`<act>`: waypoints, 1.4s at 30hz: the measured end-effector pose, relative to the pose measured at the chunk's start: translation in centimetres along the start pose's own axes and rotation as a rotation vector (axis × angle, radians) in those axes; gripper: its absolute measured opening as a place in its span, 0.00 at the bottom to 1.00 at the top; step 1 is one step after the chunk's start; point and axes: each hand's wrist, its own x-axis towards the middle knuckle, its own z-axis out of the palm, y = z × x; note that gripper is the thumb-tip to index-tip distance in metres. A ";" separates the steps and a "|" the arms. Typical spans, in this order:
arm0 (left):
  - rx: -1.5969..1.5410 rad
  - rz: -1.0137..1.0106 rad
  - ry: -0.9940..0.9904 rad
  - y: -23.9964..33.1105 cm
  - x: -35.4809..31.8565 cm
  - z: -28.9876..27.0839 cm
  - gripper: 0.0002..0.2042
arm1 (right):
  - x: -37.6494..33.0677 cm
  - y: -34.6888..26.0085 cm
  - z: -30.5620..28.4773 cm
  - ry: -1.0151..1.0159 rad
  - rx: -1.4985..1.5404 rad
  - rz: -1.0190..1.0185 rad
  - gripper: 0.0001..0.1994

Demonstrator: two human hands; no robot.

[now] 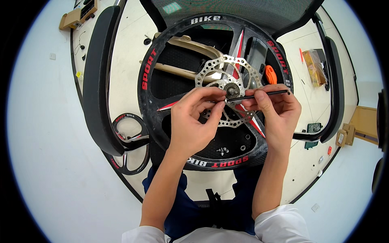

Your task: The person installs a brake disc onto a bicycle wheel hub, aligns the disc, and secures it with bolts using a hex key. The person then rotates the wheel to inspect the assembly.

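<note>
My right hand (277,113) grips a black hex key (269,95) with a short bent end, holding it nearly level. At the key's other tip, my left hand (188,121) pinches a small silvery bolt (226,100), partly hidden by the fingers. Both hands are above a silver brake disc (214,65) with holes round its edge. The disc sits at the hub (232,91) of a black bicycle wheel (150,107) with red and white spoke markings. The wheel lies flat on a chair's seat.
Several loose bolts (222,151) and a nut (243,148) show through the wheel's lower opening. A beige fork (174,71) and an orange-handled tool (270,75) lie among the spokes. Black armrests (99,81) flank the wheel. Smaller wheels (129,121) rest on the floor, left.
</note>
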 end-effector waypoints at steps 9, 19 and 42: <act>-0.193 -0.138 -0.053 0.0 0.3 -0.7 0.12 | 0.0 0.1 -0.5 -0.066 0.021 -0.018 0.04; -0.271 -0.216 -0.033 -0.3 0.3 -0.8 0.12 | -0.3 0.3 -0.4 -0.094 -0.026 -0.111 0.04; 0.435 0.287 -0.044 -0.2 1.5 -0.6 0.10 | -0.3 0.7 -0.3 -0.161 -0.232 -0.224 0.05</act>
